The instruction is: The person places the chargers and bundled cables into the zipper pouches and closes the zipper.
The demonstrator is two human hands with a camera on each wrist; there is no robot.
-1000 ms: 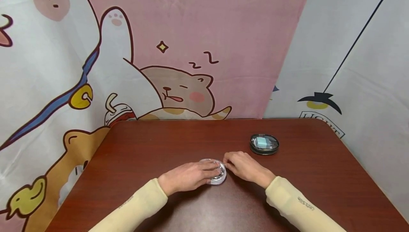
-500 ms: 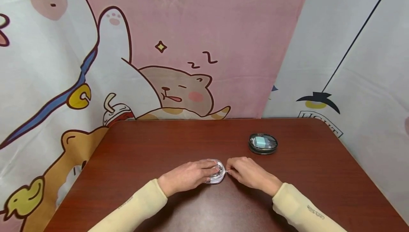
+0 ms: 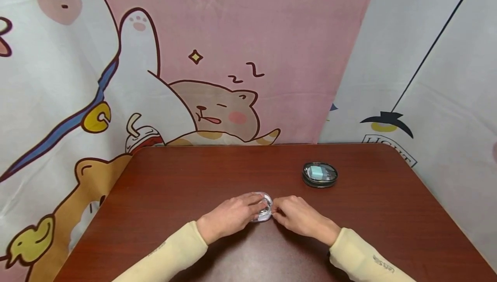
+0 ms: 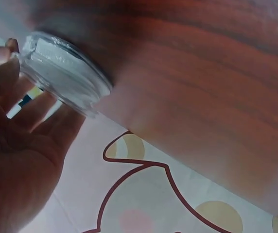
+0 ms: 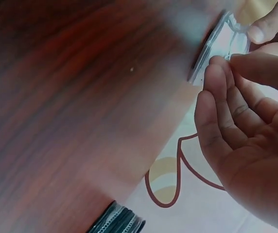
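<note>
On the table lies a small oval clear zip case (image 3: 267, 214) with white sides and trim. My left hand (image 3: 230, 216) holds it down, fingers across its top. In the left wrist view, the thumb (image 4: 0, 57) is against one side of the case (image 4: 63, 65). My right hand (image 3: 298, 216) is at the right end, fingertips right at its edge. In the right wrist view, its thumb and forefinger pinch the zipper pull beside the case (image 5: 217, 46), mostly hidden by the fingertips.
A similar oval case with black trim (image 3: 320, 182), with a light-blue item inside, stands farther back on the right. The brown wooden table (image 3: 202, 165) ends at a cartoon-printed cloth (image 3: 303, 57) behind it.
The right hand first drew back rightward from the case with the pull showing between them, then came in again, nearer to the body. The left hand stays on the case, which shifted slightly.
</note>
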